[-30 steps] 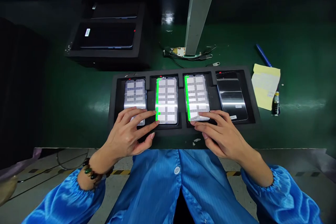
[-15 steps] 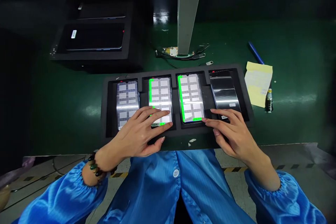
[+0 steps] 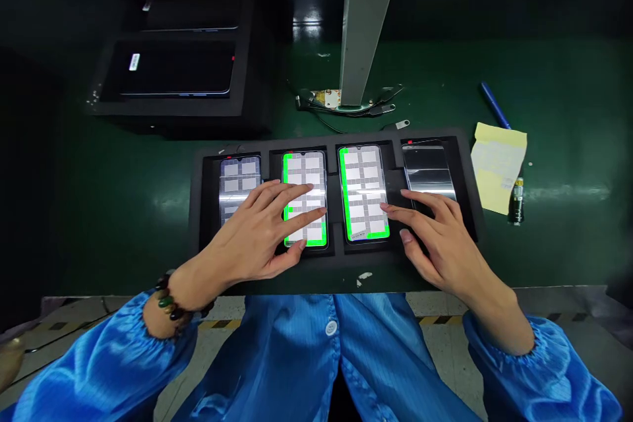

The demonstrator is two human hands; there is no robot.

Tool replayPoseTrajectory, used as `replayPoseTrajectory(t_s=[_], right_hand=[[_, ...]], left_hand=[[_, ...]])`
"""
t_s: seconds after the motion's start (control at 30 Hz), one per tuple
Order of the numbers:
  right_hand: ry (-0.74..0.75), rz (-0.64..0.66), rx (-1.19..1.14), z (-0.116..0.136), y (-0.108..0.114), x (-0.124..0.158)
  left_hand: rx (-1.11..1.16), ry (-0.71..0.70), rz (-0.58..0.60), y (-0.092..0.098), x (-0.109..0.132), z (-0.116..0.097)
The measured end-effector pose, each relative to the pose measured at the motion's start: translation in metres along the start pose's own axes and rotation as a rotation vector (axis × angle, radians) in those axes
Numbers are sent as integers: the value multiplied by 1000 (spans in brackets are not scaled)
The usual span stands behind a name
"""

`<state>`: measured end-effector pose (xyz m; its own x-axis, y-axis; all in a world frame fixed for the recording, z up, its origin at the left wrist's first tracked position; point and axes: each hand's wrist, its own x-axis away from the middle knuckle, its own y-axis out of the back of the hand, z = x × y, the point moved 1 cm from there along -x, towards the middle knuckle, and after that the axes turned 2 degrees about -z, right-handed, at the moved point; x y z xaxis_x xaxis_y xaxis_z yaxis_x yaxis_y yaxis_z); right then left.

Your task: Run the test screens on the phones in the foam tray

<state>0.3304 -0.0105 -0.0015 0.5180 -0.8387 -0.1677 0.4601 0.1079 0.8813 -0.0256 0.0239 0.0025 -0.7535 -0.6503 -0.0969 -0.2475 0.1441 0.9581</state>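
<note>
A black foam tray (image 3: 208, 165) on the green bench holds a row of phones. My left hand (image 3: 257, 237) lies flat with fingers spread over the second phone (image 3: 306, 175), whose grid screen has green along its left, bottom and lower right edges. It partly covers the leftmost phone (image 3: 237, 178), which shows a grid with no green. My right hand (image 3: 435, 237) is spread out too, its fingertips at the right edge of the third phone (image 3: 363, 191), green along the left and bottom. Its palm covers the lower part of the dark rightmost phone (image 3: 428, 168).
A second black tray (image 3: 99, 99) with dark phones stands at the back left. A grey post (image 3: 366, 20) rises behind the tray, with cables at its foot. A yellow note pad (image 3: 497, 165), a blue pen (image 3: 492, 104) and a small dark cylinder (image 3: 517, 206) lie at the right.
The green traces have grown along the bottom and up the right edge of the two middle screens. Both hands have slid rightward and further up the phones.
</note>
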Motion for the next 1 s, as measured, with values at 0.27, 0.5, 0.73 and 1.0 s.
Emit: replayPoseTrajectory(t_s=[0.27,0.5,0.73,1.0], right_hand=[[-3,67,60,-13,7,-29],[13,65,101,-24,9,-54],[-24,59,63,-32,7,-76],[-4,40,65,-26,1,-92]], left_hand=[[-28,17,11,7,-20,23],[-104,9,5,10,-38,43],[-106,52,9,11,-53,56],[-73,99,-28,11,-57,59]])
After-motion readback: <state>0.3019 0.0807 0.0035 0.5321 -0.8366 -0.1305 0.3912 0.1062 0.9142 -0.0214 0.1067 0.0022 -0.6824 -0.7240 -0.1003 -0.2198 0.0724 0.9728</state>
